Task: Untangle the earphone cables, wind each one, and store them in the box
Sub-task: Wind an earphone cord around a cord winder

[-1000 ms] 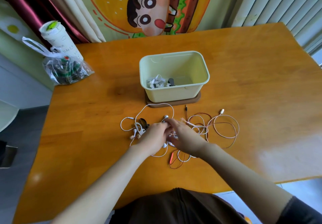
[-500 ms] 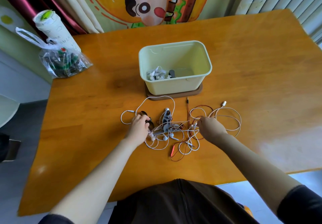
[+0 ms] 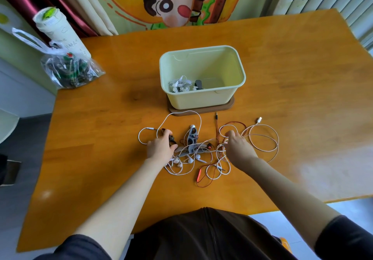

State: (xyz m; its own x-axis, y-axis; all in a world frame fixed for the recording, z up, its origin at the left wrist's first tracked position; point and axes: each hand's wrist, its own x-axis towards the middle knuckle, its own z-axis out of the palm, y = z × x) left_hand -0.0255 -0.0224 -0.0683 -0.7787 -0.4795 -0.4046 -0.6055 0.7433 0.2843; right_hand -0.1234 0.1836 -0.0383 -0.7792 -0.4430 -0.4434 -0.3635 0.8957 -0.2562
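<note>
The tangle of white, grey and dark red earphone cables [image 3: 193,155] lies on the orange wooden worktop [image 3: 302,98], its long axis running side to side between the two grips. The left grip [image 3: 160,146] curls its fingers round a black earpiece [image 3: 171,138] at the tangle's left end. The right grip [image 3: 238,146] bends down on white strands at the right end, pinching them. Just left of the right grip, a thin dark red lead with a metal jack plug [image 3: 216,116] points straight away toward the pale green plastic box [image 3: 201,98]. The box stands ahead of both grips on a brown oval base [image 3: 230,106] and holds wound white earphones [image 3: 179,85]. A loosely looped white cable [image 3: 259,120] spreads just right of the right grip. A red inline remote [image 3: 198,175] lies nearer the person, lengthwise toward them.
</note>
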